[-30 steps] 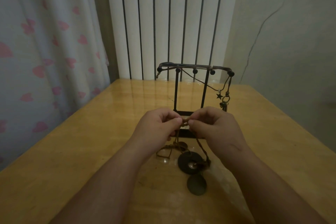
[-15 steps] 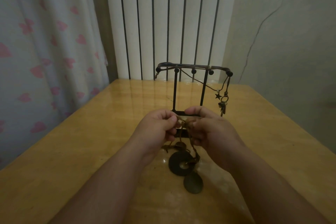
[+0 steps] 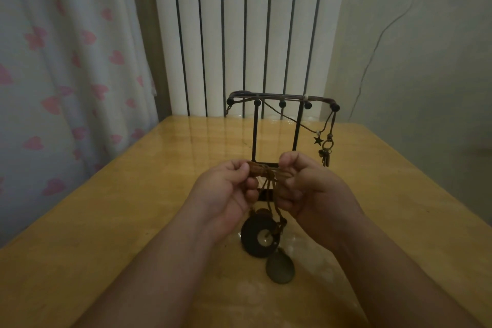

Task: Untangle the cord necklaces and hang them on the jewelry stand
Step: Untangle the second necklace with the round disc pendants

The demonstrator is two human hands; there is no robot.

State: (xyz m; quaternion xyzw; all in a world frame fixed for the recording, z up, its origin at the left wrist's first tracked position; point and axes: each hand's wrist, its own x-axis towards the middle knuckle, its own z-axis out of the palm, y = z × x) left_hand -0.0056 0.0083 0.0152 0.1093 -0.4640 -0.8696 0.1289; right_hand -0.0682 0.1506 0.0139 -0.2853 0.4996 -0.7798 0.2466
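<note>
Both hands are raised over the middle of the wooden table, close together, with their fingers curled. The left hand pinches the knotted brown cord necklaces between thumb and forefinger. The right hand grips the same bundle from the other side, with short strands stretched between the two. A dark round disc pendant and an oval pendant hang below, at the tabletop; whether they touch it is unclear. Toward the far edge stands the black jewelry stand, with a star charm and key charms dangling from its right end.
</note>
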